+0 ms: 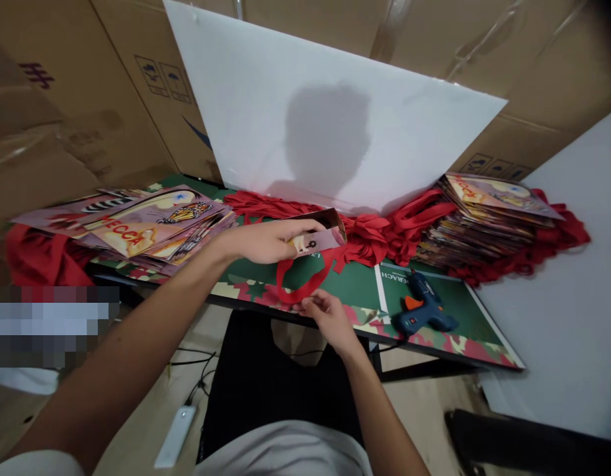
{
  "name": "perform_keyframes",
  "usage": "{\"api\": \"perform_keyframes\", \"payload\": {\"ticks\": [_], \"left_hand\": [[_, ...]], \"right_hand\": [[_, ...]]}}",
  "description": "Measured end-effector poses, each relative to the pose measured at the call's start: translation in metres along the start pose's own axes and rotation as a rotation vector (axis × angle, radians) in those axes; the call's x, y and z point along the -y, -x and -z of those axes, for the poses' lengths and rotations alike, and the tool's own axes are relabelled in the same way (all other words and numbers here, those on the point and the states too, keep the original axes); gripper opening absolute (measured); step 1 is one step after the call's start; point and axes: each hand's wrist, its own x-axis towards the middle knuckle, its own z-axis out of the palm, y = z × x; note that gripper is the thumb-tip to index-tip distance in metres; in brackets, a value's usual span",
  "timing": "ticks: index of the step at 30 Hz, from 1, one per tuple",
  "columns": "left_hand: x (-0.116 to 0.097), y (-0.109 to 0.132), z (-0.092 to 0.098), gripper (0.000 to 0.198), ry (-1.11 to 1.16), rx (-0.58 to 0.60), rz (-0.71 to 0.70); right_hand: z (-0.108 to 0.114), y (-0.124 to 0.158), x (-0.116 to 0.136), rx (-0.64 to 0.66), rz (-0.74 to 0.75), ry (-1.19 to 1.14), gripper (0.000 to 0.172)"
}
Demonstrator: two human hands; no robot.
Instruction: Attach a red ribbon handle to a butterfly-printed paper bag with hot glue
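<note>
My left hand (263, 239) is closed around a small printed cardboard box (326, 240), its open end facing right and showing brown inside. A red ribbon (296, 292) hangs below the box in a loop. At the bottom of that loop, my right hand (331, 318) pinches the ribbon between thumb and fingers. Behind the box lies a heap of loose red ribbons (369, 238) along the back of the table. To the right of my right hand, a dark blue glue gun (420, 311) with an orange trigger rests on its side.
Flat printed pieces form a stack (151, 225) on the left and a taller stack (488, 221) on the right, both with red ribbons. The green table (352, 281) backs onto a white board (246, 99) and large cartons (122, 125). A white power strip (175, 436) lies on the floor.
</note>
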Motion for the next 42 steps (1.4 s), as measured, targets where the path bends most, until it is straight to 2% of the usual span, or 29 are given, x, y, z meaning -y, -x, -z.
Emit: {"api": "perform_keyframes", "payload": {"ticks": [4, 10, 15, 19, 24, 27, 29, 32, 37, 42], "left_hand": [[-0.001, -0.001, 0.001, 0.051, -0.018, 0.002, -0.008], [-0.008, 0.0, 0.003, 0.05, -0.01, -0.002, 0.059], [-0.004, -0.002, 0.005, 0.059, 0.062, 0.008, 0.123], [-0.001, -0.003, 0.006, 0.064, 0.094, 0.017, 0.165], [-0.004, -0.003, 0.005, 0.057, 0.064, 0.012, 0.127], [-0.005, -0.005, 0.004, 0.052, 0.049, -0.014, 0.061], [-0.006, -0.005, 0.004, 0.053, 0.042, -0.015, 0.044], [-0.006, -0.005, 0.006, 0.057, 0.059, 0.023, 0.088], [-0.005, -0.005, 0.009, 0.07, 0.108, 0.054, 0.206], [-0.008, -0.006, 0.007, 0.064, 0.1, 0.049, 0.171]], "right_hand": [[-0.005, 0.003, 0.002, -0.021, -0.007, -0.115, 0.052], [-0.013, 0.02, 0.005, -0.02, 0.032, -0.325, 0.038], [-0.02, 0.029, 0.004, -0.006, 0.031, -0.46, 0.028], [-0.019, 0.02, -0.003, -0.094, 0.017, -0.519, 0.036], [-0.011, -0.011, -0.02, -0.266, 0.014, -0.458, 0.051], [-0.011, -0.026, -0.022, -0.261, 0.005, -0.423, 0.061], [-0.013, -0.032, -0.02, -0.218, -0.001, -0.415, 0.06], [-0.018, -0.029, -0.016, -0.177, 0.009, -0.421, 0.053], [-0.021, -0.008, -0.017, -0.202, 0.066, -0.492, 0.053], [-0.021, 0.008, -0.011, -0.171, 0.103, -0.616, 0.046]]}}
